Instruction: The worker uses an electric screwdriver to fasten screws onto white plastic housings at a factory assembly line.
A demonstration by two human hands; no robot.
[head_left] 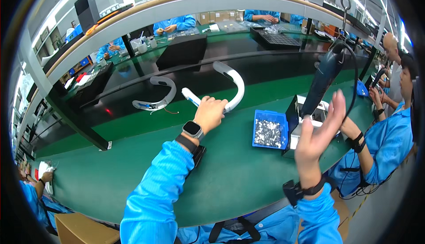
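Note:
My left hand [211, 114], wearing a watch, is closed round the lower part of a white U-shaped neckband [237, 83], just above the green bench. One arm of this neckband shows blue inside. Farther left, a second neckband [164, 98] lies with its inside and thin wires exposed. My right hand [315, 140] is raised with its fingers stretched out and nothing seen in it. Just behind it a dark electric screwdriver [324, 81] hangs from a hook; its tip is near my fingers. A black-and-white boxy device [290, 124] stands there, partly hidden by my hand.
A blue tray [286, 133] of small parts stands left of the boxy device. Under my left forearm lies a dark object [198, 157], mostly hidden. Beyond a dark belt [141, 69] rest a black slab [183, 51] and black trays. Co-workers in blue sit around; one [389, 142] is close right.

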